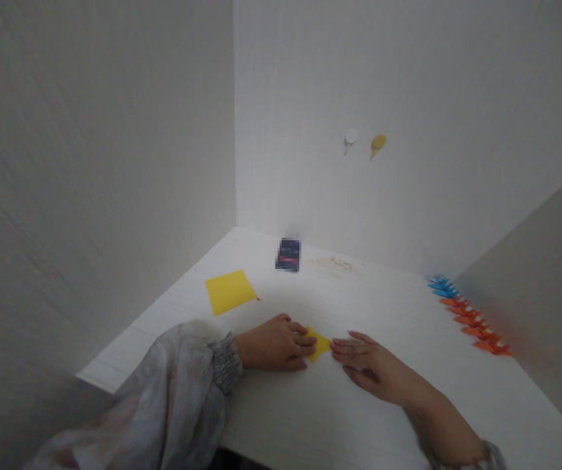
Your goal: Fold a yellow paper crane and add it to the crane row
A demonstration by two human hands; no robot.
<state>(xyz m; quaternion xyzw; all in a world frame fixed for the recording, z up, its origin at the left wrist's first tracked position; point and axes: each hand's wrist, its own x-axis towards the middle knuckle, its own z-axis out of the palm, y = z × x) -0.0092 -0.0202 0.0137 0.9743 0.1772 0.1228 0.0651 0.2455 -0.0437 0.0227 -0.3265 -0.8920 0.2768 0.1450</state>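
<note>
A small piece of folded yellow paper [320, 344] lies flat on the white table between my hands. My left hand [278, 344] rests palm down with its fingers stretched over the paper's left part, holding it against the tabletop. From the right, the extended fingertips of my right hand [366, 362] touch the paper's right corner. My right thumb is a little apart from the other fingers. What lies under my left fingers is hidden.
Farther left lies a yellow paper sheet [230, 292] with a tiny orange scrap [258, 299] at its corner. A dark, blurred packet [288, 255] sits near the back wall. Folded blue paper pieces [441, 286] and orange ones [476, 326] line the right edge. Two hooks [378, 141] hang on the wall.
</note>
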